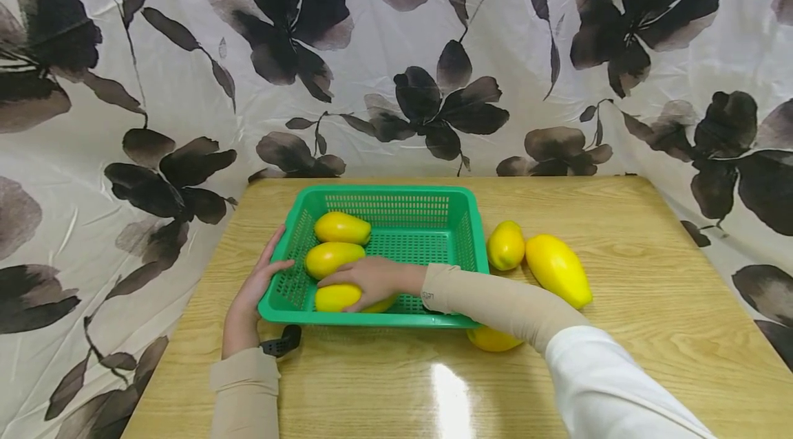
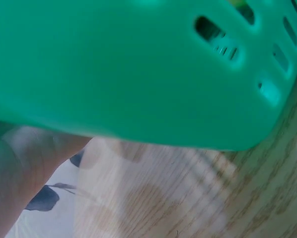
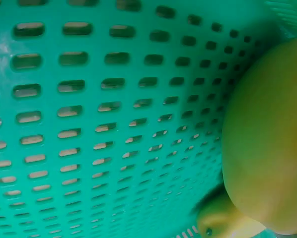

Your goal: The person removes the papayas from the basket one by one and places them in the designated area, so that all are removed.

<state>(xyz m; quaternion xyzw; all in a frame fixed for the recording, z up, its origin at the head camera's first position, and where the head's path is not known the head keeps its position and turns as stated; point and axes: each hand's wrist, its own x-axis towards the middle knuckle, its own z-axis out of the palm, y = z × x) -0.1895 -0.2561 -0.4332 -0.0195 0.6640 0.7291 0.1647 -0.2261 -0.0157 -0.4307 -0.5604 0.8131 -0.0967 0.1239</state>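
Head view: three yellow fruits (image 1: 330,259) already sit in the basket (image 1: 396,319), the right hand (image 1: 374,277) curled round the nearest, the left hand (image 1: 252,291) gripping its side, while three other fruits (image 1: 557,269) still lie outside on the table (image 1: 359,384).

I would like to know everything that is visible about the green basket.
The green basket is rectangular and shallow, apparently plastic, with rounded corners, a smooth rim and slotted walls and floor. It sits open side up on the wooden table, three yellow fruits inside towards its left. The left hand holds its left rim, thumb over the edge; the right hand reaches inside.
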